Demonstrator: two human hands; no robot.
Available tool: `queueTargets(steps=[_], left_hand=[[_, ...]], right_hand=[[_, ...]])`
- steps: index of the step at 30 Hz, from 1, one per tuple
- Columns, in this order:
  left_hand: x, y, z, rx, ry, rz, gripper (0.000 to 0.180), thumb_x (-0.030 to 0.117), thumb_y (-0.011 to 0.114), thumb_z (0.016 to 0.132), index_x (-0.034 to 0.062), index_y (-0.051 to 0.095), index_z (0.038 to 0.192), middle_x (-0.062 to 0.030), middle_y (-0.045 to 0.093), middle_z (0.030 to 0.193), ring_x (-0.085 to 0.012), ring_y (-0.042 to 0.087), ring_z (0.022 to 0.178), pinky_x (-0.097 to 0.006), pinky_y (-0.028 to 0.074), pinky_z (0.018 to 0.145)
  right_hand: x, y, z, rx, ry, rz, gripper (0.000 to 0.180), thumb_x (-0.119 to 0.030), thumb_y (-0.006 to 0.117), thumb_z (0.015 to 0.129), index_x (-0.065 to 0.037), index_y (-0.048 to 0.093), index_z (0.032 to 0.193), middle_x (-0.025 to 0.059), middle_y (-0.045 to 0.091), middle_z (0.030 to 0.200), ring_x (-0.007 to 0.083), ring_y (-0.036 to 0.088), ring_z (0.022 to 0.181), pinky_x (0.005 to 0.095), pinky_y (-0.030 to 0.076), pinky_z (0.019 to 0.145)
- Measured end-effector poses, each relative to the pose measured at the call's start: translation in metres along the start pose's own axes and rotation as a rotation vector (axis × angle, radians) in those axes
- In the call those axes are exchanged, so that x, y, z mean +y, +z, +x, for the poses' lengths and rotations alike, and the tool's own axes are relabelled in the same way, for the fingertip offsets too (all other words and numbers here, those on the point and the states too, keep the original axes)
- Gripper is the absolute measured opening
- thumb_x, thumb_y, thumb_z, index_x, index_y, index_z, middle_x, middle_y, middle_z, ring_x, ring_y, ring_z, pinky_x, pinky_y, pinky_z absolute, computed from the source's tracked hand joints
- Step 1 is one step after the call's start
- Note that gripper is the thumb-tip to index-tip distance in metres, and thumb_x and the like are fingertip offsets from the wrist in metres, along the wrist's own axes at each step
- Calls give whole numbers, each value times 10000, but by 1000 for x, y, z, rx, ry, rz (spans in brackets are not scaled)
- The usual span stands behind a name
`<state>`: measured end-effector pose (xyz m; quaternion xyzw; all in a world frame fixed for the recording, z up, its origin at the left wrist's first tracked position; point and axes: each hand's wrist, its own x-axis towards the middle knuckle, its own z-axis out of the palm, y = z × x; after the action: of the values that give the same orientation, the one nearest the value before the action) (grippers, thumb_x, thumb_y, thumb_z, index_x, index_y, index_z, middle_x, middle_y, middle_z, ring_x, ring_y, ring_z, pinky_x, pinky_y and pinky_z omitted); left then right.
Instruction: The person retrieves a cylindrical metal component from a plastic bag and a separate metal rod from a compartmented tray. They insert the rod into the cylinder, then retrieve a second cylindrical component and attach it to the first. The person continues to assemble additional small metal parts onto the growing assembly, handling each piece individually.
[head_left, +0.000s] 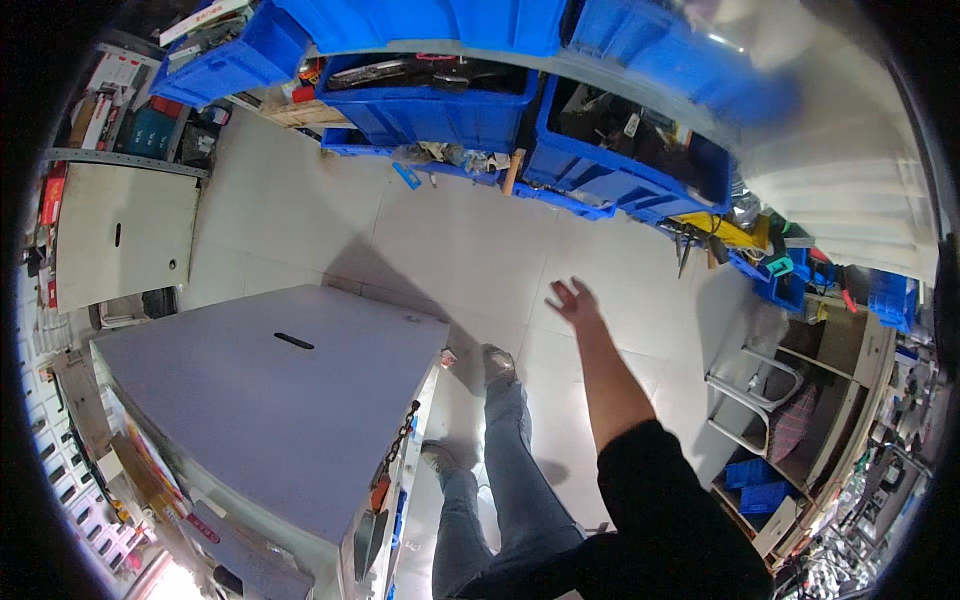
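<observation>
My right hand (576, 302) reaches forward over the pale floor (480, 240), its fingers spread apart and holding nothing. The bare forearm comes out of a short black sleeve (660, 490). Nothing touches this hand. Beyond it, on shelving, stand large blue bins (630, 170) filled with dark parts and tools. My left hand does not show anywhere. Below the hand my legs (510, 430) in blue jeans are in a stride beside a big white board or cabinet top (270, 400) with a dark slot.
A chain (400, 440) hangs at that white top's near corner. At the far left is another white panel (125, 235). To the right a metal-framed chair (755, 400) stands before shelves. Small blue crates (755, 490) and a yellow tool (730, 230) sit on that side.
</observation>
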<state>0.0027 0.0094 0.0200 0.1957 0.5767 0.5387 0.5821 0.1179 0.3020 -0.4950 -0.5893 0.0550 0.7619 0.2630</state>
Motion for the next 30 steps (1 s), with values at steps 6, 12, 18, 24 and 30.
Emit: queueTargets(steps=[6,12,18,24,30], left_hand=[[41,2,-36,-34,112,141,308,170,595,799,-7,553,1047,-159,547,1043,-263,524,952,-353,419,809],[61,-7,-134,217,287,275,318,148,586,787,54,543,1088,-108,558,1058,-232,517,1015,-351,406,884],[34,-31,-220,504,346,354,267,105,620,749,27,564,998,-130,554,990,-267,543,934,-340,442,793],[-15,-68,-311,731,416,413,251,117,620,731,46,557,963,-93,546,920,-275,542,843,-342,453,719],[-49,-105,-387,860,273,301,234,83,620,733,22,581,956,-114,573,954,-256,556,878,-326,435,763]], right_hand=[[57,-15,-167,-84,204,-269,266,-149,517,815,-95,491,1074,101,549,1069,241,504,1033,494,382,893],[30,72,-302,-311,-307,-675,184,-156,545,798,-96,534,972,52,565,860,144,501,704,293,451,638],[67,238,-481,-1140,-693,-924,190,-128,478,854,-31,503,1016,65,529,856,140,499,798,275,426,704],[243,226,-611,-1419,-860,-1581,260,-88,576,781,-64,550,1038,70,594,969,152,562,870,296,454,777],[364,205,-630,-1688,-1284,-1975,416,-96,640,711,-51,520,1107,101,525,1094,228,519,933,291,399,807]])
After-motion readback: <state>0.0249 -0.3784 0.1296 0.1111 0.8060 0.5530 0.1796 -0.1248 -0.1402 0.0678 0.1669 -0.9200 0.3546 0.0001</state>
